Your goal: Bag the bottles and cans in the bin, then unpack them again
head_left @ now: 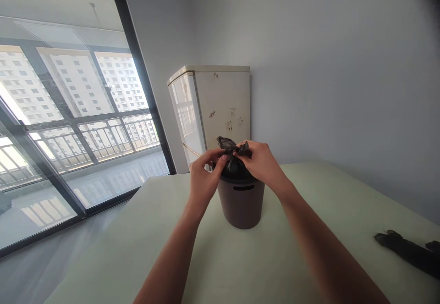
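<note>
A dark brown trash can point(242, 207) stands upright on the pale green table, a slot in its side facing me. From its mouth rises a black trash bag point(235, 168), its top gathered and twisted into a knot. My left hand point(205, 173) pinches the bag at the left of the knot, thumb and fingers together. On the other side, my right hand point(263, 162) grips the bag's twisted end near the knot. The inside of the can is hidden by the bag and its rim.
The pale green table point(302, 230) reaches to the wall on the right. A rolled black plastic bag point(407, 249) lies at its right edge. Behind the can stands an old white refrigerator point(225, 97) with scuffed patches. A glass sliding door point(68, 134) fills the left side.
</note>
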Available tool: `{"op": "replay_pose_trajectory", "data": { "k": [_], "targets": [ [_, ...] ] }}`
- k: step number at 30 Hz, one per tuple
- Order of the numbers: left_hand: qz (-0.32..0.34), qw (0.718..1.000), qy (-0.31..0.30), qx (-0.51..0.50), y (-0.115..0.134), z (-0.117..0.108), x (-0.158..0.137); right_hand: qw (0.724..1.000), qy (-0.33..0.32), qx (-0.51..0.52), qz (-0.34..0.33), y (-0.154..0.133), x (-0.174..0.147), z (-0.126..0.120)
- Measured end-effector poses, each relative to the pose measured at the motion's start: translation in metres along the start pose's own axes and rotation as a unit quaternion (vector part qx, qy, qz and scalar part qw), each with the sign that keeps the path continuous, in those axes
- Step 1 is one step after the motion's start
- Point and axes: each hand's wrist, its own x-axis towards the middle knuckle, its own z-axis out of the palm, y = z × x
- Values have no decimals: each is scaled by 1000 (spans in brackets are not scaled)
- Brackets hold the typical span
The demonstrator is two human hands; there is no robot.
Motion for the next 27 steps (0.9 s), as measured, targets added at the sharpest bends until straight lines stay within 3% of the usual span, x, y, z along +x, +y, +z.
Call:
{"op": "replay_pose_trajectory", "data": {
  "k": [7, 13, 21, 27],
  "targets": [
    [-50, 997, 1, 54, -14, 3, 3, 991, 130, 13, -26, -6, 0, -9],
    [-75, 995, -30, 59, -21, 3, 3, 965, 253, 35, -60, -15, -4, -16],
    [-62, 992, -114, -10, -10, 5, 1, 921, 378, 26, -95, -17, -9, -23],
    [-30, 990, -134, -21, -13, 6, -1, 891, 439, 7, -115, -15, -12, -29]
  ]
}}
